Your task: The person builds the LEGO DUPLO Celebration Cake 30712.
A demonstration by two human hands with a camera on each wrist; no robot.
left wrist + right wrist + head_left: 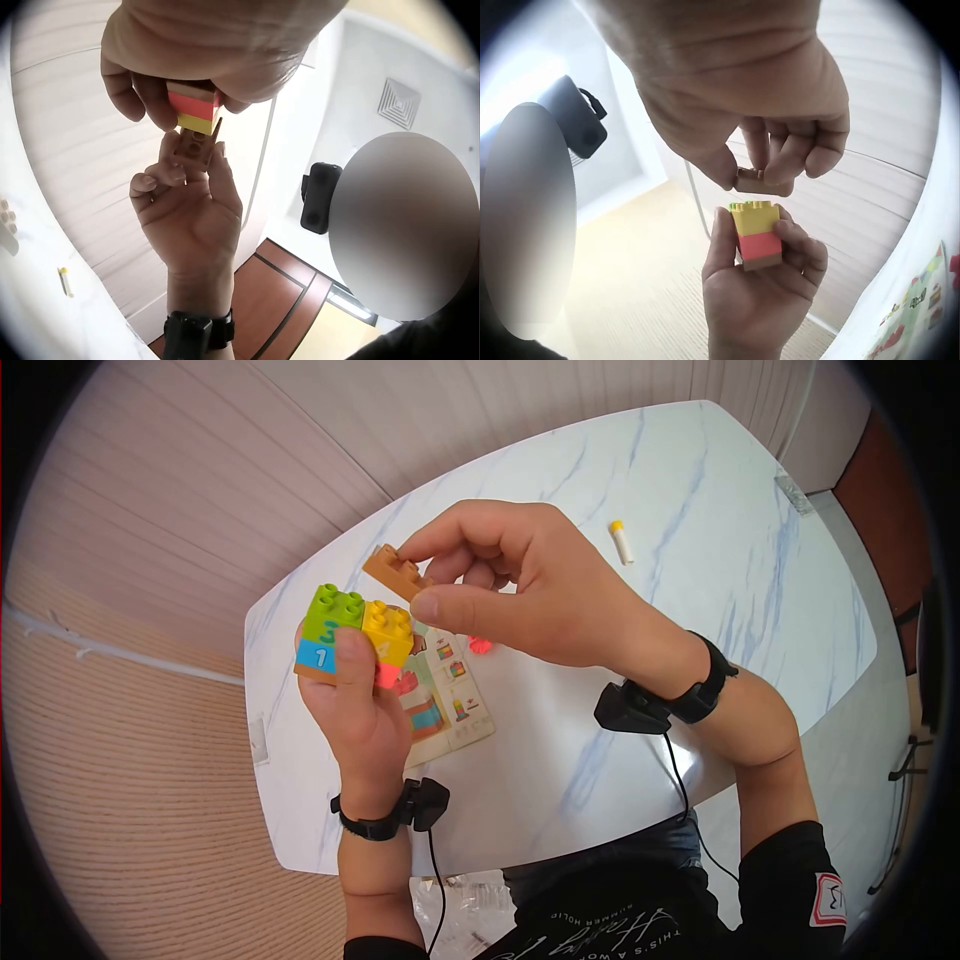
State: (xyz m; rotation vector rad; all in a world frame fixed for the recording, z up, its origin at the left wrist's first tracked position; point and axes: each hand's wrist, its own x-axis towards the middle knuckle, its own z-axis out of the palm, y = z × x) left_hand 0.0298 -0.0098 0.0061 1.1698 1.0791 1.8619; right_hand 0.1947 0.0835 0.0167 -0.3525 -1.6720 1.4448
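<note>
My left hand (362, 725) grips a stack of toy building bricks, the thumb lying across its front. The stack has a green brick (333, 610) marked 3 beside a yellow brick (388, 624) on top. Under them are a blue brick (316, 658) marked 1 and a pink-red brick (759, 245), on a brown base (763, 262). Just above the stack, my right hand (535, 580) pinches a flat brown brick (393, 568) between thumb and fingers. In the right wrist view, a gap shows between this brick (761, 183) and the yellow studs.
On the marble-patterned table (560, 800), a picture sheet (478, 725) with brick models lies partly behind the left hand. A pink-red piece (481, 646) shows beneath the right hand. Farther back lies a white tube with a yellow cap (622, 544). A wall (250, 470) borders the table's far side.
</note>
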